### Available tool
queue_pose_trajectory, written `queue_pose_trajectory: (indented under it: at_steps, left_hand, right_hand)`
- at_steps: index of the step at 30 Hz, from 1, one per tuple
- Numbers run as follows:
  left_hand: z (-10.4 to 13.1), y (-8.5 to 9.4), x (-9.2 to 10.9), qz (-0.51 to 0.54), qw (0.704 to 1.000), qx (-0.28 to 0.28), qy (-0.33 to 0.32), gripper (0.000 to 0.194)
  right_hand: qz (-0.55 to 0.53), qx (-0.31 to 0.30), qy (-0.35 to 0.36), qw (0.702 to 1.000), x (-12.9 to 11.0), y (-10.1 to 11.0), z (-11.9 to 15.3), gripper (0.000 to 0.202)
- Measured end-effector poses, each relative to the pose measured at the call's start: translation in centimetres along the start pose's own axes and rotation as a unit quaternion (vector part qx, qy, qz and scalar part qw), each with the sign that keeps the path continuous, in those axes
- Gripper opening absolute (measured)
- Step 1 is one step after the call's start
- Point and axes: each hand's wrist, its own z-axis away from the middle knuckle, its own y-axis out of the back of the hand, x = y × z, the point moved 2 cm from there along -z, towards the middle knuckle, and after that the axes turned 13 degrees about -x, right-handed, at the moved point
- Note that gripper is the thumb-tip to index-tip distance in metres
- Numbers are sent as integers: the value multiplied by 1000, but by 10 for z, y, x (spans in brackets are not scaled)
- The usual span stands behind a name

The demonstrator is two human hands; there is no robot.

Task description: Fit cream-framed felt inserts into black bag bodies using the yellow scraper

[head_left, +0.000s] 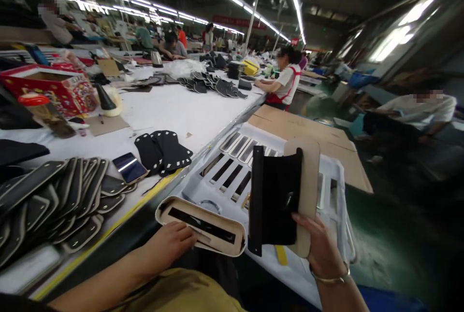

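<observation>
My left hand point(177, 242) has its fingers closed on the near edge of a beige oblong case piece point(165, 208), which has a dark slot along its middle. To the right, my right hand point(315, 234) grips a beige rounded panel point(310, 181) by its lower part. A black folded piece point(277, 196) with a stiff dark strip on its left side is joined to this panel and stands upright. The two pieces are close together but apart. Behind them lies a pale slotted tray point(335, 167) with metal-edged parts in it.
Many dark trimmed panels point(83, 186) lie at the left, beside a phone point(129, 167) and black pads point(166, 150). Cardboard point(308, 133) lies beyond the tray. A bottle point(47, 114) and red box point(72, 92) stand farther back. A person point(286, 80) stands at the table.
</observation>
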Motion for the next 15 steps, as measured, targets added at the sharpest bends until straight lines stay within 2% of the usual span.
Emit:
queue_pose_trajectory:
  at_steps: [3,5,7,9,11,13,15]
  left_hand:
    - [13,-3,4,15,999,52,0,22]
    - [27,-3,-1,45,992,114,15,23]
    - [42,0,-16,103,972,194,81,24]
    - [58,0,-39,199,920,269,204,27]
    - [69,-4,-61,308,841,294,334,39]
    - [71,-12,-76,410,774,258,407,54]
    - [66,-20,-81,505,733,189,414,58]
  right_hand:
    - [111,-29,78,990,0,-33,10,47]
    - [220,-25,141,965,1,-56,15,52]
    - [309,-19,194,931,5,-79,18,56]
    - [365,-30,225,903,14,-101,19,56]
    - [406,-65,237,880,26,-120,18,54]
    - [461,-101,247,846,38,-134,15,53]
    - [531,-126,266,795,48,-145,13,58]
